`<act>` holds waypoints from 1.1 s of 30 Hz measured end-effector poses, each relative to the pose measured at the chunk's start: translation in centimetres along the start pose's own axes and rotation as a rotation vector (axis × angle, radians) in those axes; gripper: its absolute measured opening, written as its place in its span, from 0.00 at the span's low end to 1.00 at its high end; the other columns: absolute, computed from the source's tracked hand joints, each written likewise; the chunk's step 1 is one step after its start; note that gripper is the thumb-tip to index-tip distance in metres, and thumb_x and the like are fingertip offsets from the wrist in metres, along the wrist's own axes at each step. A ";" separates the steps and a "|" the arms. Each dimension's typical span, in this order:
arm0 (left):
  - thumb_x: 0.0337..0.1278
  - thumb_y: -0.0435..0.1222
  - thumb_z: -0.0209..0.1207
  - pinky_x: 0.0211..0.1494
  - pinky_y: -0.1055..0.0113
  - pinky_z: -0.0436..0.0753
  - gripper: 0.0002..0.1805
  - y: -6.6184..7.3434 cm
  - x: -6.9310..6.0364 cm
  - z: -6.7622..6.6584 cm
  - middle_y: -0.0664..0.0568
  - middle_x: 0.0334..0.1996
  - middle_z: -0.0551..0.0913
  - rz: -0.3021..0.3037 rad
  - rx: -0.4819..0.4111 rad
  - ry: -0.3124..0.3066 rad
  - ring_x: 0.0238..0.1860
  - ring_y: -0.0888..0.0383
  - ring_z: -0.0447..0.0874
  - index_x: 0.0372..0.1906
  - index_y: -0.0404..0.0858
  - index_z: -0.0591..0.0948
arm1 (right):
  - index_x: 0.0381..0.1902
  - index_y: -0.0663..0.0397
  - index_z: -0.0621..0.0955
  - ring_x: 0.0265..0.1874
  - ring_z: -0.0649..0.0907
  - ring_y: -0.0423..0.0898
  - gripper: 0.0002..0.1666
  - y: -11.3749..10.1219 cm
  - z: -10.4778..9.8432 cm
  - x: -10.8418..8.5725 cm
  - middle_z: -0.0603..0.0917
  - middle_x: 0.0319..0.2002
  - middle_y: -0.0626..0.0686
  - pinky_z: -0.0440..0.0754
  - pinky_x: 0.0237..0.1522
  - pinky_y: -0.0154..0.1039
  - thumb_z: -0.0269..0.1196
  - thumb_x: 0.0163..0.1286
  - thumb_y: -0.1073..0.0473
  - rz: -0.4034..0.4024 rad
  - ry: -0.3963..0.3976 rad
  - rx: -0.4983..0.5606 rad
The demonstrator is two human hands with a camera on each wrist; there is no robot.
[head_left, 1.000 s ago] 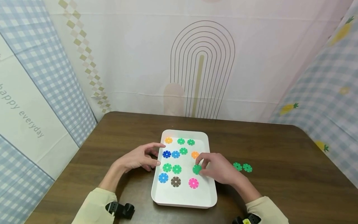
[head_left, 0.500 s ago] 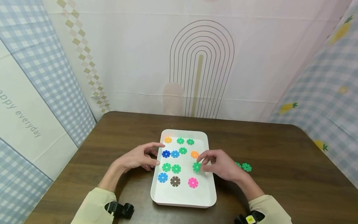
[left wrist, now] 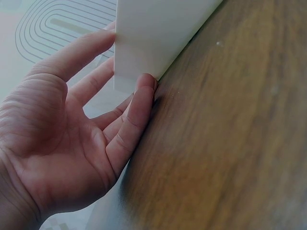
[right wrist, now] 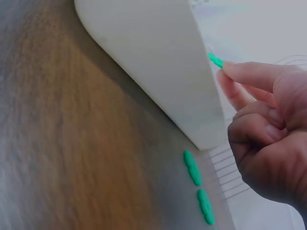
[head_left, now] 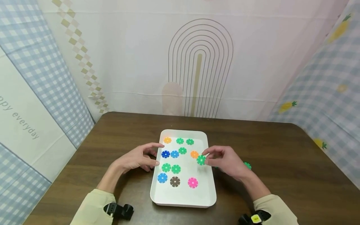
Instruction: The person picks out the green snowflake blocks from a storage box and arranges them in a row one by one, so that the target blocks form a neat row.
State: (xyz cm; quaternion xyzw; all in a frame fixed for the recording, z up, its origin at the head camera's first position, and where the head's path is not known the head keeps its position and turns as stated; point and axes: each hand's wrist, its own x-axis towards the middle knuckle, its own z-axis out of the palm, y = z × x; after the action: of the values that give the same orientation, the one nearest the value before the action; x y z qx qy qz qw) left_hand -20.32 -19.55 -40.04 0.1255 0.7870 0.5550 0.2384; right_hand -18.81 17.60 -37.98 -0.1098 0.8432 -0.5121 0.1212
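My right hand [head_left: 226,161] pinches a green snowflake disc [head_left: 201,160] between thumb and index finger, above the right rim of the white tray [head_left: 185,199]. In the right wrist view the same disc [right wrist: 216,60] shows edge-on at the fingertips, with the other fingers curled in. My left hand [head_left: 137,158] rests against the tray's left side, index finger and thumb at the rim. Seen from the left wrist, the lower fingers [left wrist: 139,105] bend loosely near the tray's base. In the tray lie several flat discs, among them a pink disc [head_left: 192,182] and an orange disc [head_left: 194,154].
Green discs [right wrist: 192,167] lie on the wooden table [head_left: 135,125] to the right of the tray, partly hidden by my right hand in the head view. A patterned cloth [head_left: 135,62] hangs behind the table, and checked cloths hang at both sides.
My right hand has lifted the green disc from the tray's right part and moved up and rightward with it, toward the right rim. The left hand stays at the tray's left side.
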 end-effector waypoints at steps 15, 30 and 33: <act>0.64 0.38 0.71 0.43 0.56 0.87 0.38 0.3 -0.1 -0.1 0.37 0.56 0.77 0.008 0.013 -0.002 0.42 0.50 0.85 0.77 0.45 0.71 | 0.57 0.62 0.83 0.14 0.64 0.40 0.22 1.4 -4.1 -1.9 0.88 0.37 0.47 0.66 0.19 0.34 0.73 0.70 0.58 -0.002 0.107 0.162; 0.64 0.39 0.71 0.44 0.56 0.88 0.38 0.4 0.0 0.1 0.37 0.57 0.76 -0.013 0.017 0.000 0.43 0.49 0.84 0.77 0.47 0.71 | 0.51 0.51 0.86 0.13 0.58 0.41 0.10 5.0 -9.0 -5.4 0.89 0.34 0.41 0.52 0.18 0.44 0.71 0.73 0.60 0.053 0.190 0.270; 0.64 0.39 0.71 0.45 0.56 0.88 0.38 0.3 -0.1 0.1 0.37 0.58 0.76 -0.015 0.019 0.002 0.44 0.49 0.83 0.77 0.48 0.71 | 0.48 0.48 0.87 0.13 0.58 0.40 0.09 5.9 -10.2 -6.1 0.89 0.34 0.40 0.51 0.19 0.46 0.71 0.72 0.61 0.067 0.220 0.282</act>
State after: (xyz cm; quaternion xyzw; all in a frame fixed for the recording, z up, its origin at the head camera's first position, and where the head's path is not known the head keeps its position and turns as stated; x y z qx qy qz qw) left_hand -20.19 -19.39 -39.78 0.1211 0.7936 0.5456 0.2405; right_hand -16.64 30.67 -38.11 -0.0067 0.7743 -0.6301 0.0593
